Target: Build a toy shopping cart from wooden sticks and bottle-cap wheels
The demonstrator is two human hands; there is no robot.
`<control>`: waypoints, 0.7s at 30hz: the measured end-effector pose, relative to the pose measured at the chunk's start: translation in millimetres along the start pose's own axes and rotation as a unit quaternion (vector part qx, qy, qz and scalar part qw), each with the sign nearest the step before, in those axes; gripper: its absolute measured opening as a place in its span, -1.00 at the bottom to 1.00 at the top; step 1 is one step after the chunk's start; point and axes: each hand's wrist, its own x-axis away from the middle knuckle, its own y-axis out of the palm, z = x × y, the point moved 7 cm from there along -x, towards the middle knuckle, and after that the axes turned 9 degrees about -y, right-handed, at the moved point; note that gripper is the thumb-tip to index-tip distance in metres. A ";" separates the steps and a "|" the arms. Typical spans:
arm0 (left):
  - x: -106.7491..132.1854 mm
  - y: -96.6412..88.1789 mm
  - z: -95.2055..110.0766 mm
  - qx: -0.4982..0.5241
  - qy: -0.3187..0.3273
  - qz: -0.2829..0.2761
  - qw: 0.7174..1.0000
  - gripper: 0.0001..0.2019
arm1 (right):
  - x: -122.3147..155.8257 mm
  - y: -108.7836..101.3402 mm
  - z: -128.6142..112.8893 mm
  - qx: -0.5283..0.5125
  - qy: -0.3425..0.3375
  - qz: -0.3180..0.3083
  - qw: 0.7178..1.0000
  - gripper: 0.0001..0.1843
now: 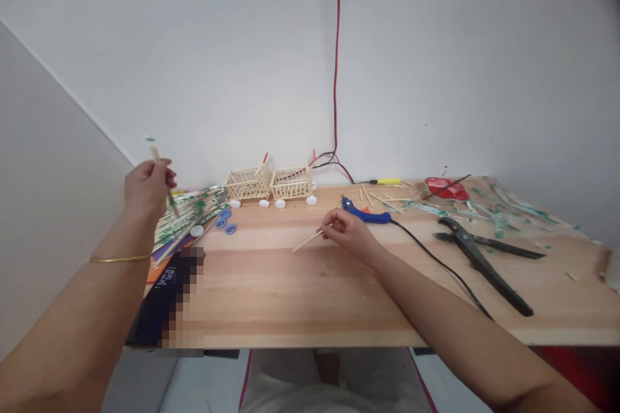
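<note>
My left hand [146, 188] is raised above the left end of the table, its fingers closed round a wrapped wooden stick [154, 152] that stands nearly upright. Below it spreads a pile of wooden sticks in clear, green-printed wrappers [196, 210]. Over the middle of the table, my right hand [347, 232] pinches a thin bare wooden stick [306, 243] that points down to the left. Just behind this hand lies a blue glue gun [365, 213]. Two small carts built of sticks [249, 184] [292, 183], with white round wheels, stand side by side near the wall.
Blue discs [225, 213] and a white disc [197, 231] lie beside the pile. A dark phone [157, 306] is at the front left. Black-handled cutters [477, 251], torn wrappers [508, 210], a red packet [445, 189] and a yellow-handled tool [388, 181] occupy the right. A black cord [436, 255] crosses the table.
</note>
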 end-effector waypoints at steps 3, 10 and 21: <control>26.7 35.4 37.2 0.073 0.062 0.055 0.994 -0.89 | 0.1 -10.4 -17.8 0.096 -0.092 0.046 0.990 -0.85; 115.2 148.8 -22.8 -0.008 0.039 -0.055 0.998 -0.70 | 3.8 -17.9 -28.3 0.089 -0.125 0.085 0.985 -0.82; 161.5 206.6 -122.7 -0.307 -0.015 -0.285 0.908 -0.64 | 8.7 -0.5 -25.4 -0.143 -0.001 0.053 0.988 -0.64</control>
